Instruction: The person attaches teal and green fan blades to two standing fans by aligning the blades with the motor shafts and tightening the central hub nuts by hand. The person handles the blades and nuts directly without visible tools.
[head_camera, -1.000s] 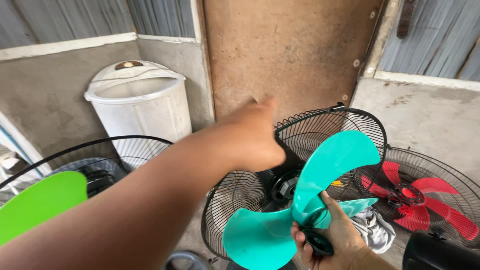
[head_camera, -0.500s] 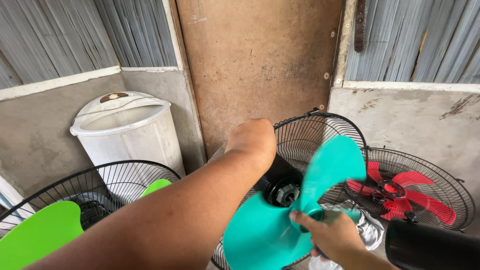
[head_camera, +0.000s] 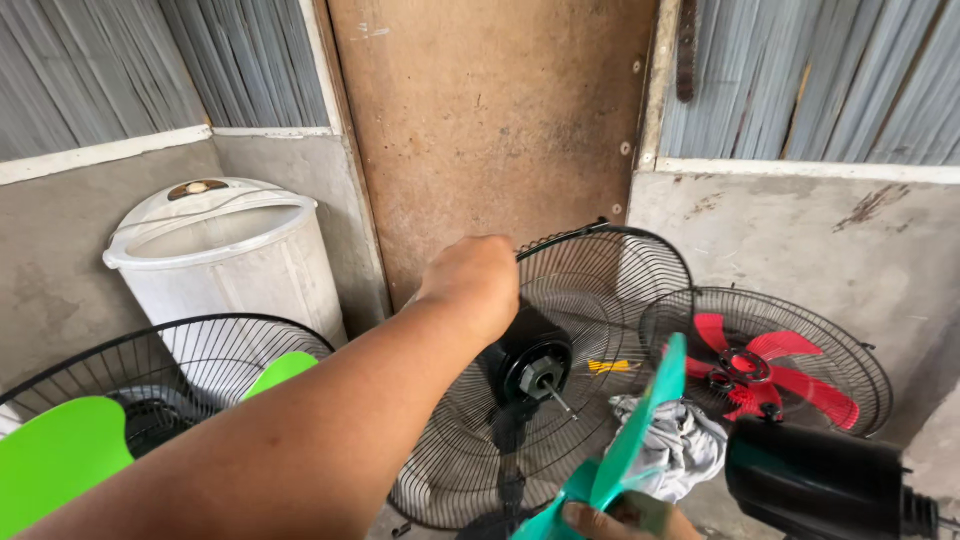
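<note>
Now right hand (head_camera: 600, 522) gripping teal fan blade (head_camera: 630, 440) edge-on, tip up-right, left hand (head_camera: 472, 280) curled on black fan guard (head_camera: 600, 300).

Concrete floor (head_camera: 720, 505): white tub (head_camera: 225, 255), three fan guards, grey rag (head_camera: 675, 445).
</note>
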